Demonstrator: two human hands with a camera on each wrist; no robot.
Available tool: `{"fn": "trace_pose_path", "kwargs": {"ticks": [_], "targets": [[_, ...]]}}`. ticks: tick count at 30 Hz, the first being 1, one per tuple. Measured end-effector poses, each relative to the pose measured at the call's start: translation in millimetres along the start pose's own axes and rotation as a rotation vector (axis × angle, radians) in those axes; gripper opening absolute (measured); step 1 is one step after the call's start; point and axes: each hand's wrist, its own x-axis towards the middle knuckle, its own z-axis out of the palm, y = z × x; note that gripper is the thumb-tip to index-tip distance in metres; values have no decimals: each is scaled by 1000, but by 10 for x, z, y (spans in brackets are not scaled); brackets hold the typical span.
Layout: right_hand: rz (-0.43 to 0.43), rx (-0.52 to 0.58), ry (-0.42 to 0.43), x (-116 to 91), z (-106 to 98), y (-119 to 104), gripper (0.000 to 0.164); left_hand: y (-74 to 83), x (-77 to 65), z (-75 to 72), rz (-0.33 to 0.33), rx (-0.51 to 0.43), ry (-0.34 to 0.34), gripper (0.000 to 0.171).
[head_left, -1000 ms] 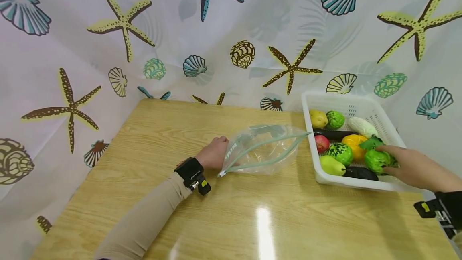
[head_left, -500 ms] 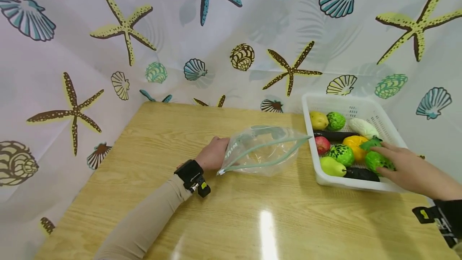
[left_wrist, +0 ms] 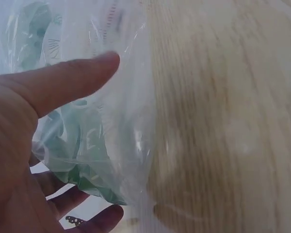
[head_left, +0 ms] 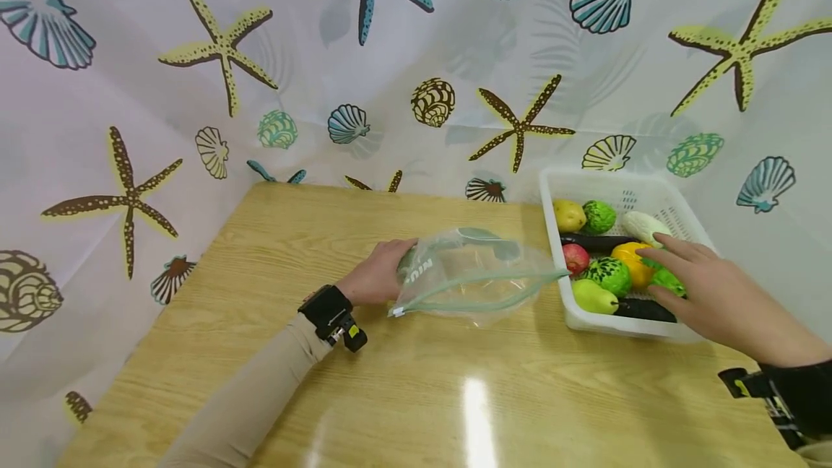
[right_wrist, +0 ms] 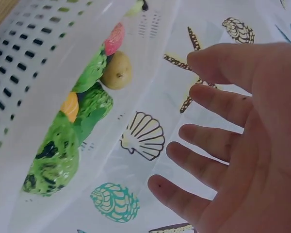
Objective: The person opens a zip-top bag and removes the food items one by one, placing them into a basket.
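My left hand (head_left: 377, 273) holds the left end of a clear zip-lock bag (head_left: 481, 287) that lies on the table with its green-edged mouth gaping. In the left wrist view the thumb lies over the bag's (left_wrist: 131, 126) plastic and the other fingers are behind it. Greenish patches show through there; whether they are print or contents I cannot tell. My right hand (head_left: 721, 302), fingers spread and holding nothing, hovers over the right side of a white basket (head_left: 617, 325). Beneath it, partly hidden, is a green round vegetable (head_left: 668, 280).
In the basket also lie a yellow potato (head_left: 568, 216), a red fruit (head_left: 575, 258), a pear (head_left: 593, 297), an orange pumpkin (head_left: 629, 260), a long dark eggplant (head_left: 594, 242), a dark vegetable (head_left: 643, 309) and a whitish one (head_left: 643, 224). A shell-patterned curtain (head_left: 390, 78) stands behind the wooden table (head_left: 364, 388).
My right hand has come off the green round vegetable, its fingers spreading as it rose a little to the left. The bag's mouth has tilted slightly in my left hand.
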Motion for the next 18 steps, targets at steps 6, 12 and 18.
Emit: {"fn": "trace_pose_path", "kwargs": {"ticks": [6, 12, 18], "targets": [[-13, 16, 20, 42, -13, -92, 58, -8, 9, -61, -4, -21, -10, 101], [-18, 10, 20, 110, -18, -150, 58, -89, 21, -66, -6, 46, 48, 87], [-58, 49, 43, 172, -32, -194, 57, -231, 90, -106, 0, 112, 160, 95]]}}
